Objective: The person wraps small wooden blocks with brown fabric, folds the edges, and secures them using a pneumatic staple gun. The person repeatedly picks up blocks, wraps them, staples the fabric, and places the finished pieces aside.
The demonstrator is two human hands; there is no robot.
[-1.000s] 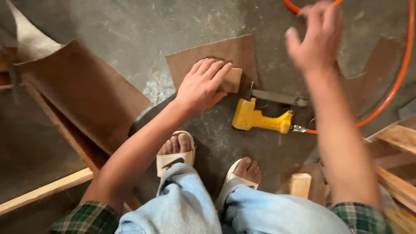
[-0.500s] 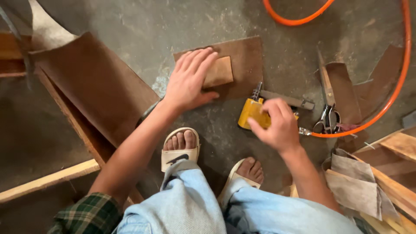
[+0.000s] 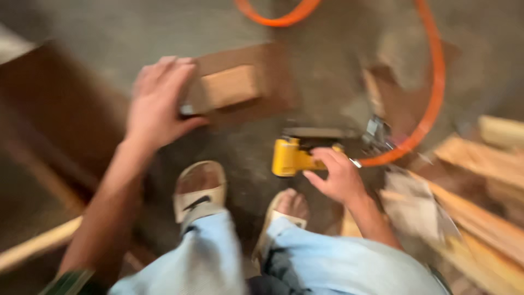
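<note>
We see the fingers [image 3: 164, 76] of the left hand [image 3: 155, 106] spread fairly wide and laid flat, their tips at the left end of a small wood block [image 3: 229, 86]; the thumb points toward the block's lower left corner. The frame is blurred, so we cannot tell whether the fingers press the block or only touch it. The block lies on a thin brown board [image 3: 256, 82] that rests on the grey floor [image 3: 136, 27].

The right hand [image 3: 338, 177] has its fingers curled about the handle end of a yellow nail gun [image 3: 292, 157], which lies on the floor just below and to the right of the board. We take this as a grip on the gun, though the blur hides how tightly it closes. An orange hose [image 3: 434, 98] runs from the gun's right end up and around the top of the view.

Below the hands we see two feet in pale sandals [image 3: 199, 188] and light blue trousers [image 3: 322, 257]. Wood strips [image 3: 480, 164] lie at the right, and a large brown panel [image 3: 60, 114] lies at the left.
</note>
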